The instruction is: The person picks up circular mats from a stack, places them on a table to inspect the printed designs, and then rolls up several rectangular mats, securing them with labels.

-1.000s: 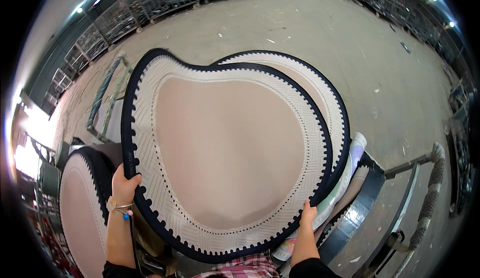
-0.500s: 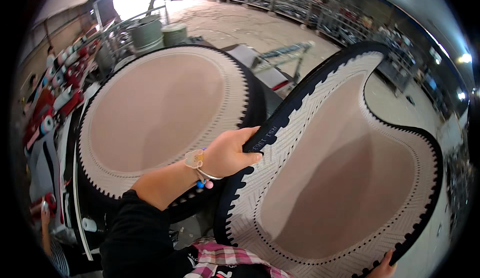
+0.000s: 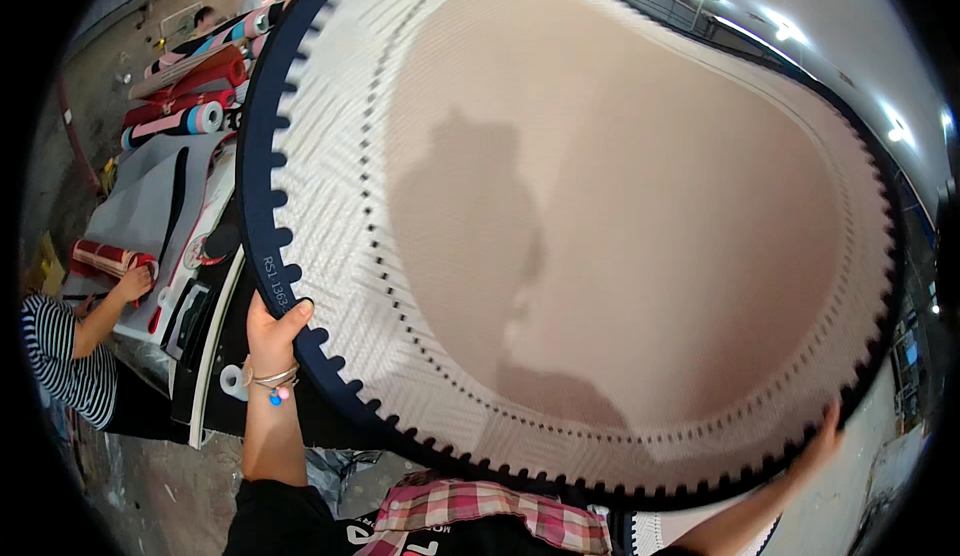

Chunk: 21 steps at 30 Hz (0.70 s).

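A large oval mat (image 3: pixel 620 206) fills most of the view, held up in front of me. It has a beige middle, a white patterned border and a dark navy toothed rim. My left hand (image 3: pixel 275 331) is closed on the rim at the lower left, thumb over the front face. At the lower right, my right hand (image 3: pixel 825 436) grips the opposite rim; its fingers are partly hidden and a little blurred. The mat's upper edge bends away from me, and shadows fall across its face.
Below the raised mat shows part of another patterned mat (image 3: pixel 650 534). To the left, a co-worker in a striped shirt (image 3: pixel 70 356) has a hand on a red roll (image 3: pixel 110 256) on a table. Rolled mats (image 3: pixel 185 124) are stacked beyond. A white roll (image 3: pixel 233 382) lies near my left wrist.
The held mat has been raised and spread wider, and now hides the other oval mat behind it. My left hand has moved left and my right hand up. The view has turned left.
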Tool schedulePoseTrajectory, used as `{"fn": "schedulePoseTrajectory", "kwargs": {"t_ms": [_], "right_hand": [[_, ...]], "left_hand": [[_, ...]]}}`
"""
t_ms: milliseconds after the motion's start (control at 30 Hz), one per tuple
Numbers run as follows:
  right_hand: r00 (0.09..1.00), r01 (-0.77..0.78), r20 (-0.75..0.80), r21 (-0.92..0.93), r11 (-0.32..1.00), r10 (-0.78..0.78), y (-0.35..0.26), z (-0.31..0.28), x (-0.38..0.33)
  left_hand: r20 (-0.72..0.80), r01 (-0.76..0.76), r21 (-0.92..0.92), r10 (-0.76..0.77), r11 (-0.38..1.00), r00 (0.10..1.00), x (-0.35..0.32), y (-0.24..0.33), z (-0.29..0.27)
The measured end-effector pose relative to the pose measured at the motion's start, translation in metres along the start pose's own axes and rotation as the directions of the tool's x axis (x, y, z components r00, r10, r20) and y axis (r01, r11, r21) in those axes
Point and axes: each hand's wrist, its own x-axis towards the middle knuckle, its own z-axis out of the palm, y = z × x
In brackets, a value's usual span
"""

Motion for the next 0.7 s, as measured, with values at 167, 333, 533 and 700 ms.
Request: {"fn": "schedulePoseTrajectory", "kwargs": {"t_ms": [167,333,533,700], "right_hand": [[0.866,0.018,0.494,-0.182,0.983,0.075,0.118,0.146,0.025],[0.705,-0.136,0.678,-0.162,0.977,0.210,0.166,0.161,-0.127],[0.646,-0.336,0.529,-0.451,0.827,0.551,0.281,0.026,-0.206],[0.393,-0.472,0.359,-0.712,0.520,0.847,0.384,-0.100,-0.315]], "left_hand": [[-0.197,0.216,0.158,-0.183,0.964,0.963,0.011,-0.134,-0.082],[-0.334,0.346,0.032,-0.316,0.938,0.888,0.003,-0.188,-0.107],[-0.105,0.096,0.994,0.212,0.053,0.972,0.006,-0.173,-0.094],[0.473,-0.473,0.881,-0.017,0.032,0.881,0.016,-0.210,-0.020]]}}
